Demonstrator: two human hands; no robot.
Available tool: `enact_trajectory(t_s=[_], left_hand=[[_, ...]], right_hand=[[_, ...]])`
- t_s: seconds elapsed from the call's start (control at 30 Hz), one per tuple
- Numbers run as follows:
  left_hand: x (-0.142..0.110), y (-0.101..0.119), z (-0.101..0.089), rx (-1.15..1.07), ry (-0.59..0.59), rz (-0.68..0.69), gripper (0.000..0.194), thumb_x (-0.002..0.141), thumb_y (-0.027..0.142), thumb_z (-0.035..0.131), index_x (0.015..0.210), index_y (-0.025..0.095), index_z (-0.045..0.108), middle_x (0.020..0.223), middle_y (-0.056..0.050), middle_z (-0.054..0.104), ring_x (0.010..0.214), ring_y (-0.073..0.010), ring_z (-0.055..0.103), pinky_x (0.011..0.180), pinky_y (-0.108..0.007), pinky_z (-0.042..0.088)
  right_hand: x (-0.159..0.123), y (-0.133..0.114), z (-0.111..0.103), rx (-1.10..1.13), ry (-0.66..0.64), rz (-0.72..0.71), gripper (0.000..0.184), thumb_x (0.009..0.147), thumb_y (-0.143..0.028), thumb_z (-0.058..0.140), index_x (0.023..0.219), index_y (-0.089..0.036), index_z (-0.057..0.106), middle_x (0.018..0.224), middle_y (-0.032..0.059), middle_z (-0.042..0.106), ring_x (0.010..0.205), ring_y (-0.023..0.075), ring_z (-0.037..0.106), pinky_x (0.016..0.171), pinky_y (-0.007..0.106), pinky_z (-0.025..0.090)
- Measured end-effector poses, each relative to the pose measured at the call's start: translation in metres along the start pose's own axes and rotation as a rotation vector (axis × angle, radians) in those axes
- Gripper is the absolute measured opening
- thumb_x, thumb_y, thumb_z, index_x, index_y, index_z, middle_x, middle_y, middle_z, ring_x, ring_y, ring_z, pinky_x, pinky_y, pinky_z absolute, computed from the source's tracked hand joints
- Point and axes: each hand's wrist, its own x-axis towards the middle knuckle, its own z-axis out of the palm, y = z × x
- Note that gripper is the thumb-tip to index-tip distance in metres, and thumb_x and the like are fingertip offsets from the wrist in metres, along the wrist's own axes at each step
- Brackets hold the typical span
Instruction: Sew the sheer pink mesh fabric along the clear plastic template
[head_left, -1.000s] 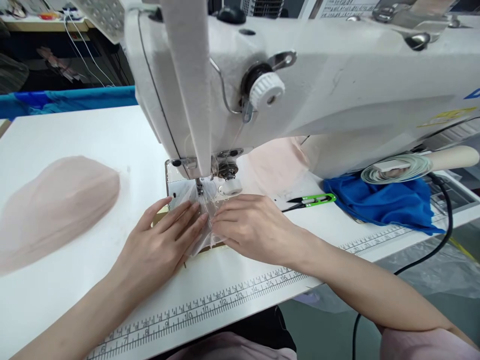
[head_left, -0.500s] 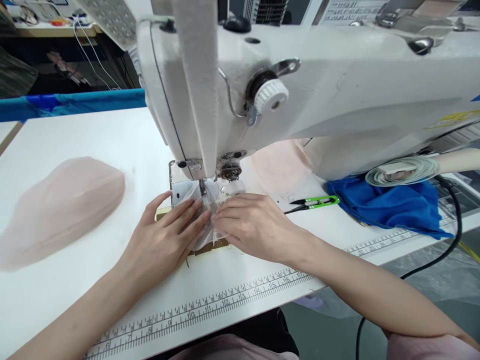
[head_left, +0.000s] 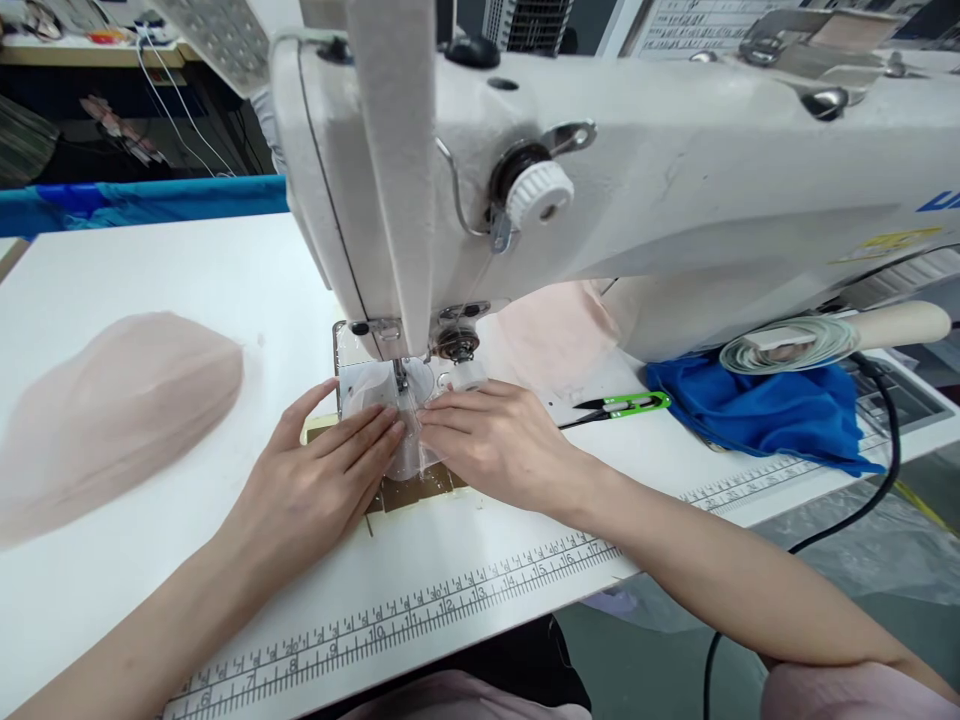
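A small piece of sheer pale fabric (head_left: 407,450) lies under the presser foot (head_left: 400,376) of a white sewing machine (head_left: 637,170). My left hand (head_left: 319,475) rests flat on the fabric's left side, fingers stretched forward and thumb spread outward. From the right, my right hand (head_left: 499,445) holds the fabric's other edge, its fingers close together and bent; the thumb is mostly hidden. Both sets of fingertips are just in front of the foot, with a narrow strip of fabric showing between them.
A sheer pink fabric piece (head_left: 124,410) lies at left, and more pink fabric (head_left: 559,335) sits under the machine arm. Green thread snips (head_left: 626,404), blue cloth (head_left: 757,405) and a coil of pale tape (head_left: 787,345) are at right. A printed ruler (head_left: 390,630) runs along the table's front edge.
The fabric between my hands has gone from bunched to flatter, and it has moved away from me under the foot. The whole view has shifted slightly.
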Motion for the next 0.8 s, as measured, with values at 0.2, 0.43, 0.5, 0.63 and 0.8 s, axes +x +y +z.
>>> enact_trajectory(t_s=[0.2, 0.43, 0.5, 0.63, 0.8], left_hand=[[0.000, -0.007, 0.004, -0.011, -0.005, -0.004, 0.033, 0.096, 0.012, 0.048, 0.127, 0.013, 0.060, 0.120, -0.011, 0.071, 0.109, -0.0235, 0.069, 0.121, -0.054, 0.024], [0.003, -0.011, 0.007, 0.010, -0.013, -0.049, 0.034, 0.099, 0.015, 0.046, 0.131, 0.015, 0.057, 0.125, -0.011, 0.068, 0.115, -0.0236, 0.066, 0.122, -0.058, 0.021], [0.002, -0.006, 0.006, 0.008, -0.009, -0.062, 0.033, 0.099, 0.018, 0.048, 0.131, 0.016, 0.057, 0.125, -0.009, 0.068, 0.115, -0.0229, 0.066, 0.122, -0.056, 0.023], [0.000, 0.003, 0.003, 0.024, 0.023, -0.044, 0.031, 0.097, 0.019, 0.051, 0.127, 0.016, 0.060, 0.118, -0.010, 0.072, 0.108, -0.0231, 0.069, 0.121, -0.055, 0.027], [0.001, 0.003, 0.003, 0.018, 0.017, -0.056, 0.030, 0.096, 0.017, 0.052, 0.125, 0.010, 0.061, 0.118, -0.013, 0.071, 0.108, -0.0244, 0.070, 0.123, -0.056, 0.021]], right_hand=[[0.001, -0.001, 0.001, -0.069, 0.036, -0.022, 0.026, 0.089, -0.003, 0.053, 0.082, -0.015, 0.074, 0.087, 0.0013, 0.078, 0.081, 0.0154, 0.071, 0.075, 0.029, 0.052], [0.004, 0.001, 0.005, -0.113, 0.070, -0.029, 0.024, 0.089, -0.004, 0.054, 0.083, -0.014, 0.074, 0.086, 0.0011, 0.078, 0.080, 0.0146, 0.070, 0.077, 0.028, 0.051], [0.004, 0.001, 0.006, -0.127, 0.074, -0.039, 0.024, 0.090, -0.005, 0.053, 0.084, -0.013, 0.074, 0.087, 0.0017, 0.078, 0.082, 0.0149, 0.070, 0.079, 0.028, 0.051], [0.002, 0.000, 0.006, -0.139, 0.059, -0.048, 0.025, 0.093, -0.006, 0.050, 0.087, -0.014, 0.074, 0.091, 0.0035, 0.078, 0.084, 0.0158, 0.070, 0.078, 0.030, 0.052], [0.003, 0.000, 0.008, -0.136, 0.044, -0.027, 0.026, 0.094, -0.006, 0.049, 0.089, -0.014, 0.073, 0.095, 0.0045, 0.078, 0.086, 0.0160, 0.070, 0.079, 0.030, 0.052]])
